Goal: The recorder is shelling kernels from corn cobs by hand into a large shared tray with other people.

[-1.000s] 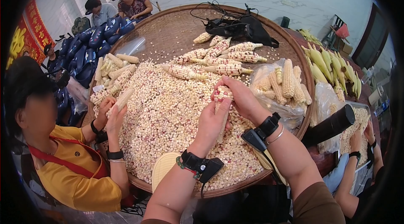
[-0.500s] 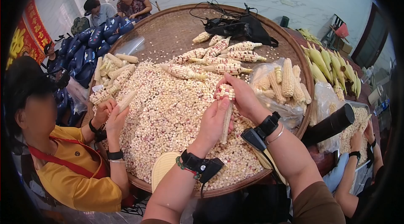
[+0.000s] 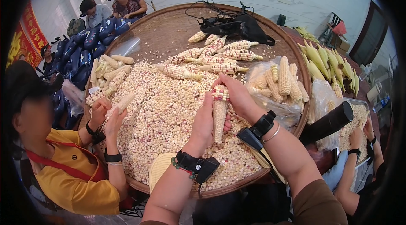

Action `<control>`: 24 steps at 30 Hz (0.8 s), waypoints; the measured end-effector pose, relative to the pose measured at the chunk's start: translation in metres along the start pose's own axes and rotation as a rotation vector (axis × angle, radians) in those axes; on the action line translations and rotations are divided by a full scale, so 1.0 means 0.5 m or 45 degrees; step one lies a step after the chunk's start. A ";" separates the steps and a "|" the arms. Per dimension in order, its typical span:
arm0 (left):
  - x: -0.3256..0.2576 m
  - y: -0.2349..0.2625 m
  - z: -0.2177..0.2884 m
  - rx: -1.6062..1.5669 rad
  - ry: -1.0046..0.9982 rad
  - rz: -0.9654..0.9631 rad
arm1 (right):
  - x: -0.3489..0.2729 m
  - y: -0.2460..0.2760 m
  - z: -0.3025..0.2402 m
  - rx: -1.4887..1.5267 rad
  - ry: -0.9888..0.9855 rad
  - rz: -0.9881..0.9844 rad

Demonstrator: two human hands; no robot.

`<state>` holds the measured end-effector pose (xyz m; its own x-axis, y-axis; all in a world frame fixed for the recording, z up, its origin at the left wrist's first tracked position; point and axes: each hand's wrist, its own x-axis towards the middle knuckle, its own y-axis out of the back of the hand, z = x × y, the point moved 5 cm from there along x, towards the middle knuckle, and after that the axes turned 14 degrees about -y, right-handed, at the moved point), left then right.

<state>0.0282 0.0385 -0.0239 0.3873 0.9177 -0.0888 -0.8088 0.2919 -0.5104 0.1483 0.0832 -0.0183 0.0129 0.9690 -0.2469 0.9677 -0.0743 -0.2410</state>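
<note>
Between my hands is an ear of corn [image 3: 219,117], held upright over the loose kernels [image 3: 169,119]. Its lower length is stripped to bare cob, while a band of white and red kernels stays at the top. My left hand [image 3: 204,119] wraps the cob from the left, fingertips showing on its right side. At the top, my right hand [image 3: 237,95] closes round the kernel band, its thumb and fingers pressed there. Beyond my hands lie several speckled ears [image 3: 218,60]. To the right, stripped cobs [image 3: 285,81] rest in and on a clear plastic bag.
A round woven tray [image 3: 169,20] carries the kernels and a black bag [image 3: 237,26]. At the left, a co-worker in yellow [image 3: 76,170] holds a pale cob [image 3: 121,104]. A black cylinder [image 3: 327,122] leans by the right rim, near husked green ears [image 3: 325,62] and another worker's hands [image 3: 359,136].
The ear has turned in my hands, so its bare length now faces up more broadly. My left hand has shifted slightly left along it. The whole view has moved a little.
</note>
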 end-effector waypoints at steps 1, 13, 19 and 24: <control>0.000 0.003 0.001 0.097 -0.006 0.006 | -0.007 -0.005 -0.004 -0.001 -0.001 -0.003; -0.002 0.002 0.004 0.258 -0.097 -0.060 | 0.003 0.001 0.002 -0.080 -0.027 0.026; 0.000 0.005 -0.001 0.263 -0.148 -0.125 | 0.006 -0.001 -0.002 0.016 -0.035 -0.035; 0.002 -0.004 -0.006 0.075 -0.095 -0.153 | 0.007 0.008 -0.002 0.041 -0.025 -0.066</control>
<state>0.0314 0.0379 -0.0256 0.4503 0.8922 0.0350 -0.7842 0.4139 -0.4623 0.1523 0.0864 -0.0191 -0.0425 0.9669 -0.2517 0.9584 -0.0317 -0.2838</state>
